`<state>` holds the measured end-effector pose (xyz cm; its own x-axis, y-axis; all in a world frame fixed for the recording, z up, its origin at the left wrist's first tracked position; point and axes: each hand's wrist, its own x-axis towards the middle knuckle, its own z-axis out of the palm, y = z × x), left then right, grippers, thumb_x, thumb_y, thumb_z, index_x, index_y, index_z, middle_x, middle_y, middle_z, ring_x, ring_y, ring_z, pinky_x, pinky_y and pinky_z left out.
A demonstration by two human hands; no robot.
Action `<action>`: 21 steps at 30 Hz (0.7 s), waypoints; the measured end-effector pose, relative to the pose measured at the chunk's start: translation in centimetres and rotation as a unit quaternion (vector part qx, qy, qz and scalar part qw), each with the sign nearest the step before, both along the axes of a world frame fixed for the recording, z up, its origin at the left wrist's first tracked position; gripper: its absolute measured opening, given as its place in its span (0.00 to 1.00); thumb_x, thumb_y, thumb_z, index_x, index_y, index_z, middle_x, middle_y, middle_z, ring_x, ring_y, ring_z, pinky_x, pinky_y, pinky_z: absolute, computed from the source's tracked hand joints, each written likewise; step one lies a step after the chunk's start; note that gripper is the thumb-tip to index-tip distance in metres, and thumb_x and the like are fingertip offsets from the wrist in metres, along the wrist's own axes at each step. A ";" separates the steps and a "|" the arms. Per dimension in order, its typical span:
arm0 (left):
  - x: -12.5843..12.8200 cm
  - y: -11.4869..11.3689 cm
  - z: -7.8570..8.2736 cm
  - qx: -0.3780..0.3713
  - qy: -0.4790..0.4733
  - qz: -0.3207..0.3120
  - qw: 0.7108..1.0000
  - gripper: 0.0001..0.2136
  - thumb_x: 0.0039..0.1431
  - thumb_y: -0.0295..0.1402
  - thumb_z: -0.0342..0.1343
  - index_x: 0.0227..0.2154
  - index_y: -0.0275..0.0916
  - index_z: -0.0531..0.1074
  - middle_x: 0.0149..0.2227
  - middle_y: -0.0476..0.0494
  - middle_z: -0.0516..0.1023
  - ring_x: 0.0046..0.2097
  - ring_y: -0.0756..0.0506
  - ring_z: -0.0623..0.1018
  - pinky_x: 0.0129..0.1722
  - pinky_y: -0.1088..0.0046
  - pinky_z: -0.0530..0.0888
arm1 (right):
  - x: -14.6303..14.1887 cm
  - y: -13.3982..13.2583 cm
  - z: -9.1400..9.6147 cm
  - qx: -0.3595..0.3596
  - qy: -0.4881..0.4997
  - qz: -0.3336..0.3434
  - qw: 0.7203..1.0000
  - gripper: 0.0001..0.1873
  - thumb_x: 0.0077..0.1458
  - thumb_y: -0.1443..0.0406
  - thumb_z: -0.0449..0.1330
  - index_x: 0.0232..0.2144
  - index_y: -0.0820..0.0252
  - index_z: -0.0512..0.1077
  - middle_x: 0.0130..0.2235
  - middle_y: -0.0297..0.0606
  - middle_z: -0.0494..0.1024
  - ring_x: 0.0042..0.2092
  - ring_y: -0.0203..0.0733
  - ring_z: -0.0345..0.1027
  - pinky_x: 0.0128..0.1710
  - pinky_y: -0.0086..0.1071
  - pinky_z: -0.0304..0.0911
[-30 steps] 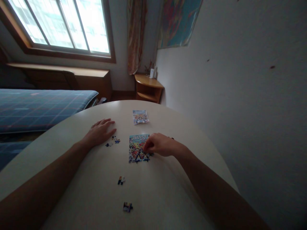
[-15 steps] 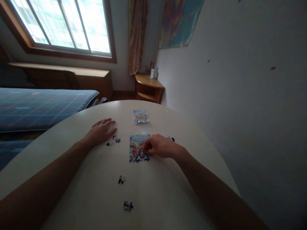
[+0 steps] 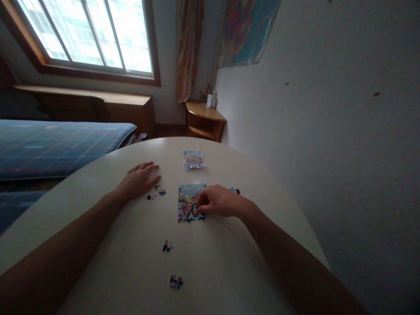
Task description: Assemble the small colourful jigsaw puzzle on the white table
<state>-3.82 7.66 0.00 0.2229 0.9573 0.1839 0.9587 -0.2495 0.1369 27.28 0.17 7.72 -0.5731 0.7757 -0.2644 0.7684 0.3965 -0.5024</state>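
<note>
A mostly assembled jigsaw puzzle (image 3: 187, 201) with a colourful crowded picture lies flat on the white round table (image 3: 131, 253). Over its right side is my right hand (image 3: 216, 200), thumb and index finger pinched at a puzzle piece in the lower right part; the fingers hide most of that piece. My left hand (image 3: 139, 178) rests flat on the table to the left of the puzzle, fingers spread and holding nothing. Just below its fingers are several loose puzzle pieces (image 3: 160, 191). Nearer to me lie a small joined piece (image 3: 167, 245) and another (image 3: 176, 282).
Beyond the puzzle lies a creased picture sheet (image 3: 193, 160) with a similar image. More dark pieces (image 3: 235, 190) show behind my right wrist. A plaid mattress (image 3: 65, 146) stands to the left, a wall (image 3: 311, 144) to the right, and a corner shelf (image 3: 206, 111) behind the table.
Both hands stay almost in place. The right fingertips shift very slightly at the puzzle, the thumb and index showing a little more gap behind the tips. The whole view drifts a touch.
</note>
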 end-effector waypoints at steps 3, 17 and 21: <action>-0.1 0.1 -0.1 0.002 -0.001 -0.001 1.000 0.29 0.62 0.51 0.41 0.60 0.42 0.65 0.65 0.40 0.62 0.65 0.34 0.63 0.64 0.52 0.59 | -0.1 0.0 0.0 -0.001 -0.008 -0.011 1.000 0.07 0.50 0.69 0.65 0.34 0.61 0.81 0.34 0.37 0.82 0.33 0.35 0.72 0.31 0.25 0.58; 0.1 0.1 0.0 0.001 0.000 0.000 1.000 0.29 0.62 0.51 0.41 0.60 0.41 0.65 0.65 0.40 0.62 0.65 0.35 0.63 0.64 0.53 0.59 | -0.2 0.4 -0.6 -0.008 0.019 -0.032 0.999 0.07 0.50 0.71 0.66 0.35 0.63 0.80 0.33 0.37 0.81 0.32 0.34 0.71 0.30 0.25 0.58; 0.1 0.1 0.0 0.003 -0.002 0.000 1.000 0.28 0.62 0.50 0.41 0.60 0.41 0.65 0.65 0.39 0.62 0.65 0.35 0.63 0.64 0.53 0.59 | 0.2 1.2 -1.4 0.035 0.050 -0.008 0.998 0.08 0.52 0.72 0.64 0.36 0.62 0.80 0.34 0.37 0.80 0.34 0.34 0.70 0.34 0.25 0.59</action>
<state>-3.73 7.75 -0.03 0.2218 0.9565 0.1897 0.9581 -0.2500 0.1398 27.44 1.32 6.30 -0.5807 0.7999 -0.1518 0.7226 0.4205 -0.5486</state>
